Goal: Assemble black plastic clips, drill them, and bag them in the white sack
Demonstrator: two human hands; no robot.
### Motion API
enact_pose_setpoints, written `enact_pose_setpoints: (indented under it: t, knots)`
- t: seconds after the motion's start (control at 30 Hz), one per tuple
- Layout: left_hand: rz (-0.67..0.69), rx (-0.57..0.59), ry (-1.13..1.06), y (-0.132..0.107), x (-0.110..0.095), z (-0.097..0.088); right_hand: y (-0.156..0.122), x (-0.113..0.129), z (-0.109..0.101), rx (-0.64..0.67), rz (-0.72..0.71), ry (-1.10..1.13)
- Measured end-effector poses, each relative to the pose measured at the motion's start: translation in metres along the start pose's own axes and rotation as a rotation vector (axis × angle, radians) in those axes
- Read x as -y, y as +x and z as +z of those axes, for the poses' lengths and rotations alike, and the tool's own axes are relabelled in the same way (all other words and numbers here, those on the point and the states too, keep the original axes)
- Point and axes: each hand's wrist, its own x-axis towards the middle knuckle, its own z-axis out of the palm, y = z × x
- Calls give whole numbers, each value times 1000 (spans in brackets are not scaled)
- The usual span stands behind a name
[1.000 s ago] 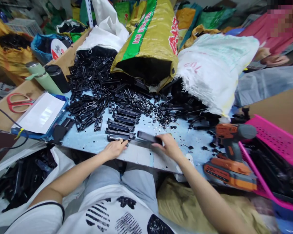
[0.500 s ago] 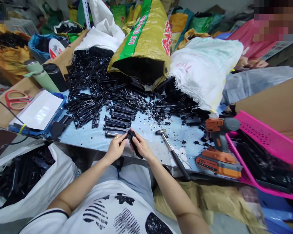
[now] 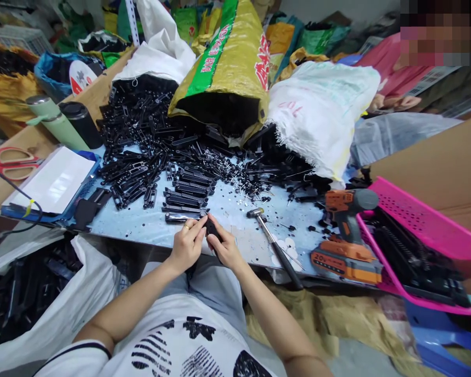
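A black plastic part is held at the table's front edge, in front of my body. My right hand is closed around it, with the thumb over its near side. My left hand is closed too, its fingertips pinching at the part's upper left end; whether a smaller piece sits between them is too small to tell. Just beyond my hands lies a row of black plastic bars. A hammer with a black handle rests to the right of my right hand.
Loose black parts and metal pins are heaped below an open yellow sack. An orange drill and pink basket stand right. Scissors and a green flask are left. Another person's hands show at the back right.
My left fingers have shifted on the black part, and its end is now more covered by them. The whole view has slid slightly, with table things appearing further left.
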Motion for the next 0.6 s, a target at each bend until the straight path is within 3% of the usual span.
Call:
enact_pose_setpoints:
  t: [0.1,0.17,0.27,0.33,0.43,0.5,0.6]
  knots:
    - [22,54,-17,-1,8,1,1,-1,2,3,-18,-38]
    - [-66,40,0,-7,12,4,9,-2,-7,99,-57,-135]
    - [-243,-20,122,-20,12,8,34,-10,-47,177,-77,-435]
    - [-251,17,297,-25,10,6,58,-21,-90,72,14,-710]
    - [34,292,492,-19,7,4,96,-44,-163,-195,276,-1213]
    - [240,518,506,-8,10,6,115,-59,-202,-225,356,-1311]
    - [323,706,522,6,18,11,127,-74,-234,-160,363,-1351]
